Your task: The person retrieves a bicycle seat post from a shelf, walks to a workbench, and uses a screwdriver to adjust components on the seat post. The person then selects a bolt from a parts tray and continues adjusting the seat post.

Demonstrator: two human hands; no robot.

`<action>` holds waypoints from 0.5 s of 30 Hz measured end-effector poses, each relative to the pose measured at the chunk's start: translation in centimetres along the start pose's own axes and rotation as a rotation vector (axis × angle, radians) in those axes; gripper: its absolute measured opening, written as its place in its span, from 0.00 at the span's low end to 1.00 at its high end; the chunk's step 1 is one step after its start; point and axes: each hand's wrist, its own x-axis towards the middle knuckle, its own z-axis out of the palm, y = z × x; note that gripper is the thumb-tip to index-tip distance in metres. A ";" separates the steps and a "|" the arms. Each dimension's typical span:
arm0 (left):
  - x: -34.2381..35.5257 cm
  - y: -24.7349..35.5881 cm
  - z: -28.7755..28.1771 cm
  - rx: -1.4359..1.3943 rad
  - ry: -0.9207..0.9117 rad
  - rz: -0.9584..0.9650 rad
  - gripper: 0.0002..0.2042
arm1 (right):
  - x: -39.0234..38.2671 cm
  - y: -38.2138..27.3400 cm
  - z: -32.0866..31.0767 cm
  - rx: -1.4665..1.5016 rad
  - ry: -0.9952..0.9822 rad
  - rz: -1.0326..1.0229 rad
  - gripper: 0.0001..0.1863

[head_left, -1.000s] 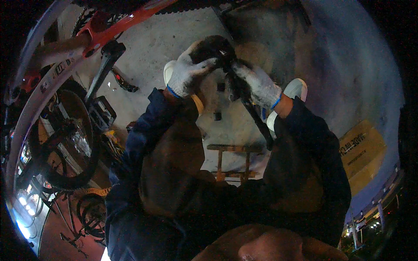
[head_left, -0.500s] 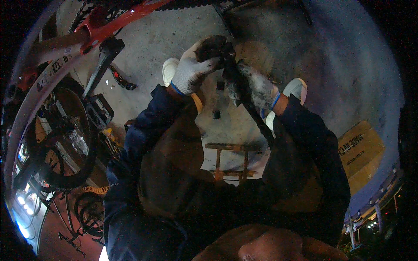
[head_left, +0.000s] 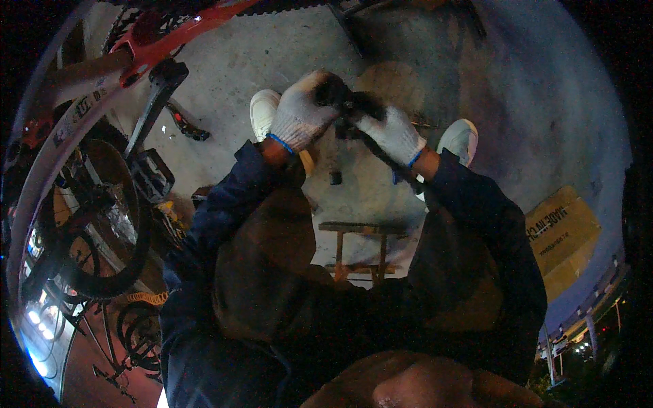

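Both my hands wear white knit gloves with blue cuffs and blackened fingers. My left hand [head_left: 306, 112] is closed on the upper end of a long, dark thing [head_left: 371, 143]. My right hand [head_left: 396, 134] grips the same thing close beside it, thumb and fingers pressed together. The thing slants down and right beneath my right hand, toward my right knee. Dim light and the gloves hide its kind. The two hands nearly touch above the floor between my shoes.
A red bicycle frame [head_left: 166, 47] and a pedal [head_left: 153, 175] stand at my left, with a tyre [head_left: 98, 289] below. A small wooden stool [head_left: 360, 229] is between my legs. Flattened cardboard [head_left: 568, 234] lies at right. White shoes [head_left: 264, 112] rest on the concrete floor.
My right hand has moved up and closer to my left hand, turning over the dark thing. The thing's lower end has drawn up from my right knee. My left hand has shifted slightly.
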 end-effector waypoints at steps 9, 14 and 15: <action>0.4 -0.2 0.7 0.335 0.152 0.112 0.17 | 0.5 -1.2 -1.0 -0.382 0.093 -0.062 0.15; 0.6 -0.7 0.6 0.319 0.089 0.007 0.19 | 0.4 -0.8 -0.7 -0.394 0.142 -0.058 0.18; 0.7 -1.0 0.5 0.288 0.064 0.003 0.19 | 0.4 -0.7 -0.7 -0.395 0.160 -0.022 0.18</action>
